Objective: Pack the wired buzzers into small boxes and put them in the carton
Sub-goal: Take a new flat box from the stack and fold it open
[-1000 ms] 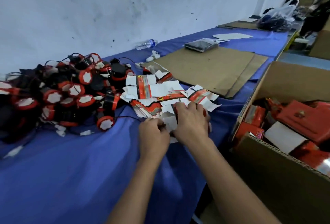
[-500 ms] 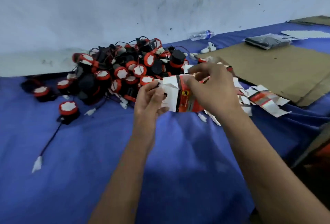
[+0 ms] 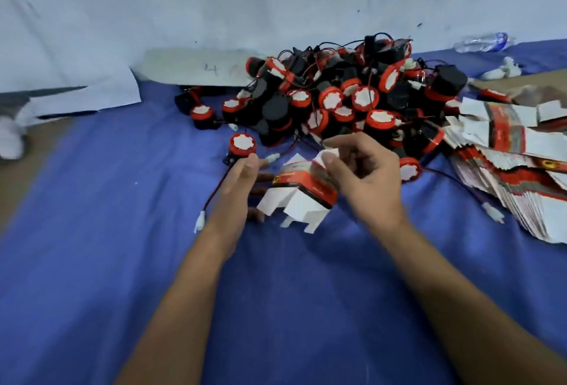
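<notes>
A small red-and-white box, opened up with its white flaps hanging down, is held between both hands above the blue cloth. My left hand grips its left side; my right hand pinches its upper flap. A single wired buzzer, black with a red rim and white top, lies just beyond my left thumb, its wire running to a white plug. A big pile of buzzers sits behind. A stack of flat boxes lies at the right. The carton is out of view.
The table is covered with a blue cloth and stands against a white wall. A plastic bottle lies at the far right by the wall. A white sheet hangs at the back left. Another loose plug lies near the flat boxes.
The view has swung left, so the carton and cardboard sheets have left the frame. A flat box was lifted from the stack and has been opened up between both hands, now held nearer the single buzzer.
</notes>
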The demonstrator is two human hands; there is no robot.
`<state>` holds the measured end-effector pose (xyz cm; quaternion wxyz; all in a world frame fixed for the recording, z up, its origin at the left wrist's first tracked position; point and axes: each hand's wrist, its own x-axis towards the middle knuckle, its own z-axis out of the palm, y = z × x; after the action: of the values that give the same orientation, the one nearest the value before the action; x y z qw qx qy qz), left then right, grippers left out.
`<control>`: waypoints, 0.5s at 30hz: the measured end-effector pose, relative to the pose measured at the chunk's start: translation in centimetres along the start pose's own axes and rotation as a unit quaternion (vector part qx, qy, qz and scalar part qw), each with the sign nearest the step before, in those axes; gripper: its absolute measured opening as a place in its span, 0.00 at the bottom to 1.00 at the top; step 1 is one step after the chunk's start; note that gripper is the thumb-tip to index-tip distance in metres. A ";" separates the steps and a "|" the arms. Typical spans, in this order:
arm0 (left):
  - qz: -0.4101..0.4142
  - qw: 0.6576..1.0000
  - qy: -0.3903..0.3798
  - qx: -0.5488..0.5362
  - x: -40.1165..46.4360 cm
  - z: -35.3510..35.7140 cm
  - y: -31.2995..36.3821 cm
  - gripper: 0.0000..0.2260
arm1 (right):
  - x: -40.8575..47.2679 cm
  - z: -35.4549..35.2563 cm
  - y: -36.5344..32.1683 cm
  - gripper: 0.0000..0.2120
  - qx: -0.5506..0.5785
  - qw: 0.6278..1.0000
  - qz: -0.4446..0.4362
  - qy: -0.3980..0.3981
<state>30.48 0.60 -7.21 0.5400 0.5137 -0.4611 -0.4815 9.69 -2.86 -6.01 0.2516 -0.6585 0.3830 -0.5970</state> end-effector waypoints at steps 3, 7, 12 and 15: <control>0.010 0.995 -0.100 0.000 -0.7 0.1 0.2 0.25 | 0.3 -0.2 0.6 0.06 0.096 0.994 0.052 0.016; -0.007 0.985 -0.166 -0.044 -1.2 0.9 0.3 0.26 | 0.1 0.1 1.4 0.11 0.135 0.985 0.109 -0.021; -0.004 0.990 -0.085 -0.111 -0.9 0.7 0.1 0.27 | -0.1 0.5 1.6 0.20 0.121 0.982 0.118 -0.083; 0.016 0.996 -0.041 -0.071 -0.8 0.7 -0.2 0.24 | -0.4 0.7 1.3 0.26 0.107 0.973 0.120 -0.167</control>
<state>29.66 1.32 -7.33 0.5631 0.4463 -0.4557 -0.5254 10.11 -3.36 -7.34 0.4510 -0.6673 0.3454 -0.4817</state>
